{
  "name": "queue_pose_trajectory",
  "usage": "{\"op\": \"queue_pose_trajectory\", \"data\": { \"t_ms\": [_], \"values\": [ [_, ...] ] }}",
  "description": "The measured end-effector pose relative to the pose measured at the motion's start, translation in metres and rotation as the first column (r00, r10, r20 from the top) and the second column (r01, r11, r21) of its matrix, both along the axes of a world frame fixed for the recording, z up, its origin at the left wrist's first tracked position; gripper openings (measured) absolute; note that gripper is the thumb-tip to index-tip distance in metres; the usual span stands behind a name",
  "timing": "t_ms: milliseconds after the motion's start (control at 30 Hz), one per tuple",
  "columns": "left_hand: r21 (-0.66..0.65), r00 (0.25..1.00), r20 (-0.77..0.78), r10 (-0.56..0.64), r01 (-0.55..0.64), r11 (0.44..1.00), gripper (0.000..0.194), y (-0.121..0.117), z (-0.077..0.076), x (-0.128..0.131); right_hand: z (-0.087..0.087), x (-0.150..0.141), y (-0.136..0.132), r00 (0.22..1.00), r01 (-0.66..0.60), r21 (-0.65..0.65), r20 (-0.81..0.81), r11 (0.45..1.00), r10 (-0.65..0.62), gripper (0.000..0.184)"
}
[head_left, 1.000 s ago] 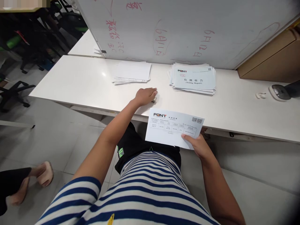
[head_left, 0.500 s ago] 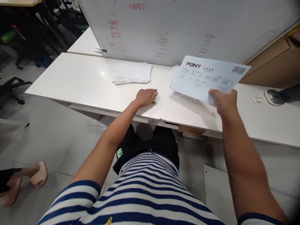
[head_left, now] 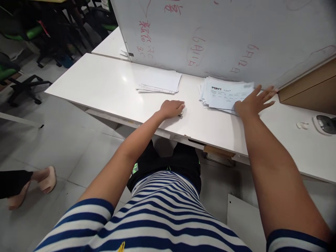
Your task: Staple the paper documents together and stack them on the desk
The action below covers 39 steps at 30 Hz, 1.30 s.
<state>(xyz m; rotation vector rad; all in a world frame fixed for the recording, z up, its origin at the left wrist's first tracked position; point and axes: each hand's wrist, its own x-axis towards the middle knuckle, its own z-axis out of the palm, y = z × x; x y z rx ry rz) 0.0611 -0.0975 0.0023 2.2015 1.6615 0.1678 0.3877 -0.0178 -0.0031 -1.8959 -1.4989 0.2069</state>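
My right hand (head_left: 254, 102) is at the right edge of a pile of printed sheets (head_left: 223, 93), fingers spread and thumb by the top sheet, which is marked PONY. My left hand (head_left: 172, 109) lies on the white desk, its fingers curled over a small object (head_left: 180, 114). Only a sliver of that object shows beside the fingers, so its kind is hidden. Between the left hand and the whiteboard lies a second pile of papers (head_left: 162, 81), mostly blank on top.
A whiteboard (head_left: 220, 38) with red writing stands along the desk's back edge. At the right are a cardboard box (head_left: 309, 78), small white pieces (head_left: 302, 125) and a grey-and-white device (head_left: 325, 124). Another person's foot in a sandal (head_left: 47, 180) shows at the lower left.
The PONY sheet has come down from the air onto the right pile, and my right hand has let go with its fingers spreading. My left hand stays on the small object. The view has shifted slightly.
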Motion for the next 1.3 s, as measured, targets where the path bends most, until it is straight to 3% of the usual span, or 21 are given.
{"op": "queue_pose_trajectory", "data": {
  "t_ms": [100, 167, 300, 367, 467, 567, 633, 700, 767, 867, 1000, 1100, 1300],
  "values": [
    [-0.008, 1.0, -0.01, 0.013, -0.013, 1.0, 0.059, -0.001, 0.002, 0.001, 0.004, -0.005, -0.027, 0.997, -0.019, 0.137, 0.081, 0.99, 0.008, 0.08],
    [-0.02, 1.0, -0.003, 0.017, -0.017, 1.0, 0.058, -0.001, 0.004, 0.001, 0.002, -0.003, -0.049, 0.993, -0.023, 0.124, 0.119, 0.992, 0.008, 0.076],
    [-0.106, 0.996, 0.074, 0.052, -0.044, 0.993, 0.056, -0.001, 0.009, -0.002, -0.018, 0.011, -0.084, 0.976, -0.044, -0.164, 0.205, 0.986, 0.077, 0.079],
    [-0.178, 0.981, 0.15, 0.121, -0.094, 0.98, 0.058, 0.0, 0.014, -0.005, -0.03, 0.017, -0.093, 0.969, 0.027, -0.292, 0.242, 0.956, 0.046, 0.081],
    [-0.288, 0.934, 0.275, 0.226, -0.144, 0.947, 0.055, 0.001, 0.021, -0.006, -0.043, 0.018, -0.096, 0.967, 0.114, -0.361, 0.254, 0.925, -0.02, 0.082],
    [-0.353, 0.872, 0.415, 0.259, -0.108, 0.93, 0.043, 0.005, 0.027, -0.006, -0.046, 0.017, -0.094, 0.969, 0.101, -0.339, 0.246, 0.935, -0.016, 0.087],
    [-0.307, 0.811, 0.497, 0.309, -0.169, 0.937, 0.04, 0.013, 0.028, -0.007, -0.046, 0.016, -0.093, 0.972, 0.103, -0.304, 0.231, 0.947, -0.031, 0.095],
    [-0.165, 0.786, 0.5, 0.364, -0.327, 0.931, 0.04, 0.026, 0.026, -0.01, -0.047, 0.017, -0.093, 0.974, 0.106, -0.266, 0.222, 0.958, -0.046, 0.102],
    [0.046, 0.842, 0.387, 0.376, -0.425, 0.904, 0.037, 0.042, 0.02, -0.015, -0.048, 0.017, -0.092, 0.975, 0.104, -0.251, 0.219, 0.962, -0.048, 0.104],
    [0.264, 0.937, 0.108, 0.332, -0.349, 0.899, 0.045, 0.067, 0.008, -0.026, -0.049, 0.017, -0.091, 0.974, 0.105, -0.25, 0.221, 0.963, -0.049, 0.102],
    [0.257, 0.901, -0.051, 0.431, -0.405, 0.877, 0.063, 0.084, -0.008, -0.038, -0.051, 0.018, -0.09, 0.973, 0.104, -0.232, 0.225, 0.967, -0.051, 0.098],
    [0.264, 0.862, -0.064, 0.503, -0.471, 0.842, 0.064, 0.086, -0.014, -0.041, -0.052, 0.019, -0.089, 0.971, 0.102, -0.221, 0.234, 0.97, -0.049, 0.096],
    [0.266, 0.852, -0.042, 0.521, -0.493, 0.828, 0.054, 0.089, -0.017, -0.043, -0.054, 0.021, -0.088, 0.972, 0.088, -0.22, 0.233, 0.971, -0.035, 0.093]
  ]
}}
